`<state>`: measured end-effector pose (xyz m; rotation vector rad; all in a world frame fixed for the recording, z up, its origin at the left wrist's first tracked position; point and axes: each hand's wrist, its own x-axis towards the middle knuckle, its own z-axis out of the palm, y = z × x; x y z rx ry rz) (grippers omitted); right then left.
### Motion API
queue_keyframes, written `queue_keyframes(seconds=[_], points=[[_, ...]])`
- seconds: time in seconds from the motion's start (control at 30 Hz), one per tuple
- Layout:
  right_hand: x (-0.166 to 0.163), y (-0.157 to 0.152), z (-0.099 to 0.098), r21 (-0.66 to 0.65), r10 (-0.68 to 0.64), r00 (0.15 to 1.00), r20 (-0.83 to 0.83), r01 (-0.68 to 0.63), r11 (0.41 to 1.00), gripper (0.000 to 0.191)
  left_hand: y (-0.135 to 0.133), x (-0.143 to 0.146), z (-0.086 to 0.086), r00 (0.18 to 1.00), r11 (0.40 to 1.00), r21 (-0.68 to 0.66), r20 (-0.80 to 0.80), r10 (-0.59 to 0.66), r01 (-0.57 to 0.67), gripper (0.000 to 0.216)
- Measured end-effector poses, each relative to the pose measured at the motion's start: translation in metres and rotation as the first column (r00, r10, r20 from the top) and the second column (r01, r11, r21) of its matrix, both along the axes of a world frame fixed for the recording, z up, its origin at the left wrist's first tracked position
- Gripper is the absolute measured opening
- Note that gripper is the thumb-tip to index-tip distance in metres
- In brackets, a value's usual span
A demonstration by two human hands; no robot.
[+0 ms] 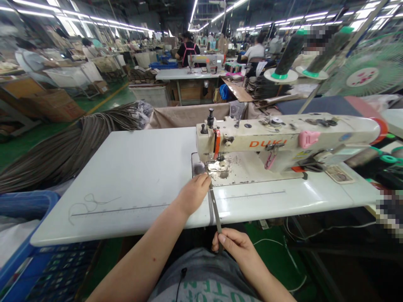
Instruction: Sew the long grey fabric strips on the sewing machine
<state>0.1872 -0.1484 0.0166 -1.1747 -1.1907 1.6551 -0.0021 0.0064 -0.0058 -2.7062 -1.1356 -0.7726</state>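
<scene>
A narrow dark grey fabric strip (215, 205) runs from the needle area of a cream sewing machine (239, 138) down over the front edge of the white table (141, 167). Close to the presser foot, my left hand (195, 193) has its fingers pressed together on the strip's far end; the fingertips partly hide it. Below the table edge, my right hand (234, 243) pinches the strip between thumb and fingers, near my lap. Between the two hands the strip looks taut. The stitching point itself is covered by the machine head and my fingers.
Loose thread (91, 203) lies on the table's left part, by a printed ruler line. Left of the table are a blue crate (28, 201) and a big bundle of dark strips (63, 147). Thread cones (288, 52) and a fan (362, 77) stand at right. Several people work behind.
</scene>
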Motion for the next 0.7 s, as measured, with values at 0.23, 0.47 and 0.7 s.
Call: queue_keyframes(seconds=[0.23, 0.47, 0.7], points=[[-0.0009, -0.0009, 0.0036, 0.002, 0.001, 1.000, -0.002, -0.001, 1.000, 0.042, 0.0002, -0.0005, -0.0017, 1.000, 1.000, 0.020, -0.009, -0.001, 0.001, 0.023], [0.0010, -0.0044, 0.0008, -0.009, -0.021, 1.000, -0.004, 0.021, 1.000, 0.042, 0.0023, -0.0007, -0.0043, 1.000, 0.999, -0.051, -0.020, -0.008, 0.007, 0.028], [0.0014, -0.0031, -0.0001, -0.009, -0.004, 1.000, 0.001, 0.004, 1.000, 0.044, 0.0015, 0.0032, 0.0019, 0.999, 0.998, -0.053, -0.025, 0.027, -0.028, 0.026]])
